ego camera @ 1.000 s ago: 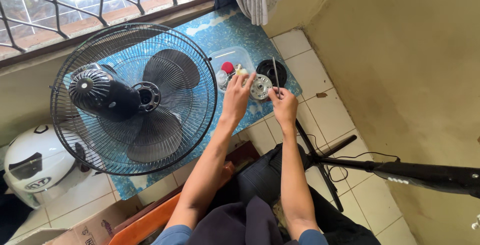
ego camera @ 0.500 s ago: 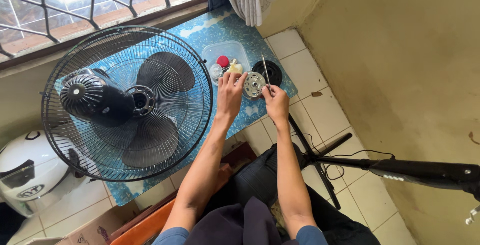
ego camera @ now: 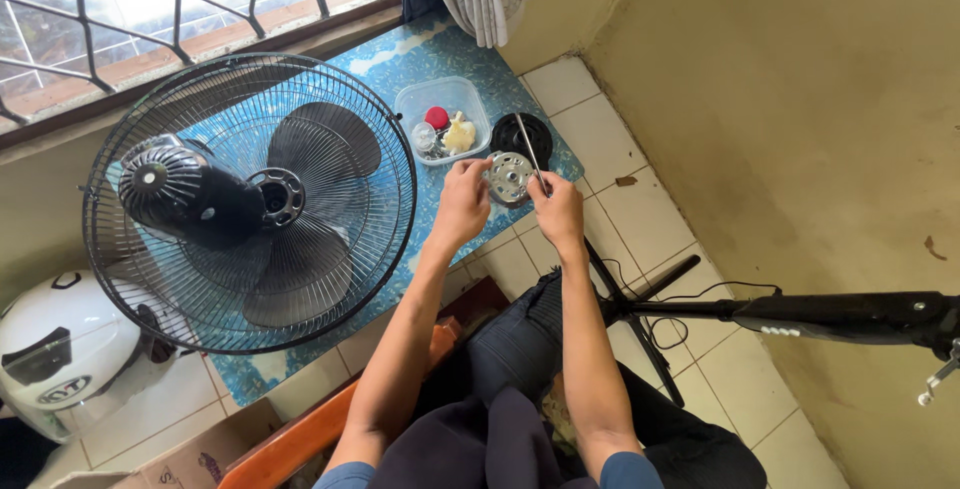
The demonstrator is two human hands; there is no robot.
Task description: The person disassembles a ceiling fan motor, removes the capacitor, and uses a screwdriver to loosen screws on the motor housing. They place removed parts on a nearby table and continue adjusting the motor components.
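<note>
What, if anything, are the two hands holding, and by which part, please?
The left hand grips the round silver metal motor plate at its near-left rim; the right hand pinches the thin metal rod at its lower end.

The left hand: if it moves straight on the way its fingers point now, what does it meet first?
Probably the clear plastic tub of small parts, just beyond the left hand; the round metal disc lies slightly to its right. Depth is hard to judge from above.

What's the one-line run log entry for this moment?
left hand: on round metal motor part | right hand: holds thin metal rod | nearby: clear plastic tub, fan head
</note>
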